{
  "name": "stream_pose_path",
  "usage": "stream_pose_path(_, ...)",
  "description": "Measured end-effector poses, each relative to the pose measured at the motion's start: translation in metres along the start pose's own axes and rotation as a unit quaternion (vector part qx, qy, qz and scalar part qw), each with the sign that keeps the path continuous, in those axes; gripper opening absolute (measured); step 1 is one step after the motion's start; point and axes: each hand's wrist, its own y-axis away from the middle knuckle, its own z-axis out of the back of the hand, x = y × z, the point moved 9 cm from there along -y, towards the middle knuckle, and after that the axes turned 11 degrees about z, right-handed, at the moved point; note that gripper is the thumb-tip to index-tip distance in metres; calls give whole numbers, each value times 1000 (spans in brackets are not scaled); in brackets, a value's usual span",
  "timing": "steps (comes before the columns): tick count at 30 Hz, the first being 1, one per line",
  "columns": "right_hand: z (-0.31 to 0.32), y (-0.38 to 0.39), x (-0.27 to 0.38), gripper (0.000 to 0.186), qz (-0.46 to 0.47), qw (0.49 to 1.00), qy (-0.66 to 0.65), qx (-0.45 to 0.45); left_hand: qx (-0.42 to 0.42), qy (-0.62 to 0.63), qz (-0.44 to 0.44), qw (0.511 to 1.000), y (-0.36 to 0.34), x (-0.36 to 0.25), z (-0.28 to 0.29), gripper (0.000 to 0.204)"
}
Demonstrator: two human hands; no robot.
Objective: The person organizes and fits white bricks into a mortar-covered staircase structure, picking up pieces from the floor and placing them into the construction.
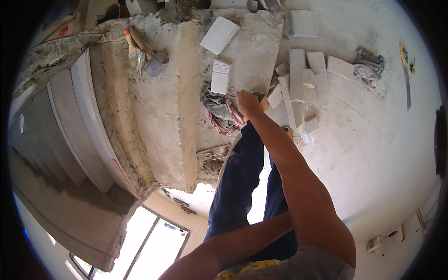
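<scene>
My right hand [246, 102] reaches down with its fingers curled, beside a heap of grey and pink rags [216, 108] on a concrete step; whether it grips anything is hidden. Just behind it is my orange-edged shoe [263, 103]. My left forearm [242, 233] crosses behind the right arm, which hides the left hand. A white tile piece with lined marks [220, 77] lies above the rags, and another white piece [219, 35] sits higher up.
Concrete stairs [74, 121] descend at left; brushes [131, 49] and a grey cup-like item [157, 64] rest on a step. Right are white offcuts [297, 74], a cloth [367, 69] and a long tool [406, 79] on the floor [364, 154]. A dusty plastic object [212, 154] lies below the rags.
</scene>
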Motion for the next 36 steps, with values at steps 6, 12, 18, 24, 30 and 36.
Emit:
stream_pose_path(6,-47,-34,19,19,82,990,117,-17,-14,191,-35,981,0,-17,26,37)
stream_pose_path(12,-34,-18,17,10,92,987,-57,121,-42,330,-72,940,6,-32,60,39)
stream_pose_path(18,52,-5,-23,15,-55,920,-363,139,-39,555,-136,820,11,-34,93,40)
stream_pose_path(24,151,-70,-74,15,-201,848,-490,-38,-123,430,-118,887,-12,-14,117,49)
stream_pose_path(30,220,-182,-87,20,-197,888,-392,-135,-173,445,-175,861,38,-27,202,58)
stream_pose_path(36,266,-245,-144,21,-174,971,10,-162,-137,376,-145,905,57,3,240,55)
